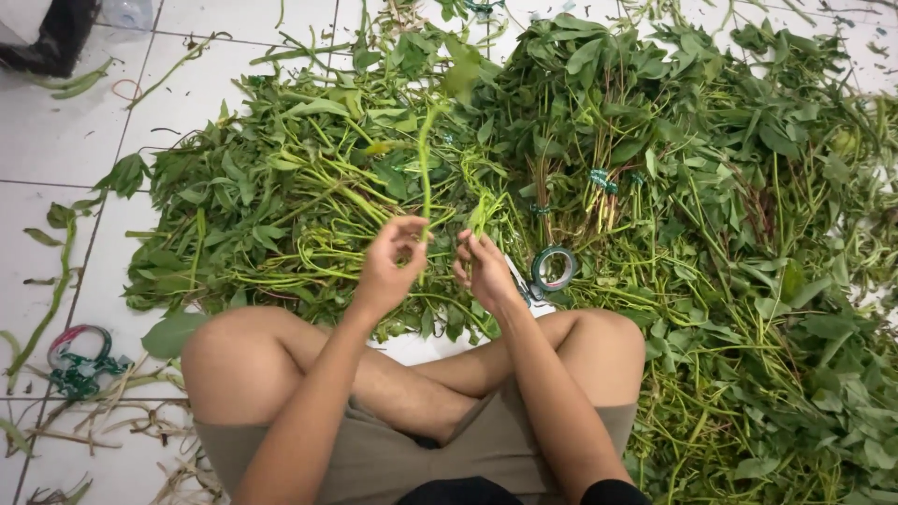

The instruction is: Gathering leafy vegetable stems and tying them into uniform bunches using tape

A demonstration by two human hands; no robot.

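Sitting cross-legged on the white tile floor [56, 140], knees up, both hands out in front over the greens.

Left hand [391, 266]: thumb and fingers pinched together on a long green stalk [426, 159]. The stalk rises from the pinch, stands nearly upright and bends over at its tip, above the pile.

Right hand [485, 271]: fingers curled and pressed around a short bunch of stems [479, 215], the tops poking out above the fingertips. The two hands sit just beside each other, not touching.

Around me:
- big heap of leafy green stalks [299, 187] to front and left, loose and tangled
- second, denser heap [730, 187] on the right, running down past my right knee
- bundles already tied with green bands [601, 180] standing in the middle of the heaps, just behind my right hand
- roll of green tape [554, 269] lying just right of my right hand, near the wrist
- heap of green and red bands [79, 360] on the tiles well left of my left knee
- stripped stems and dry scraps [122, 421] scattered on the floor by my left leg
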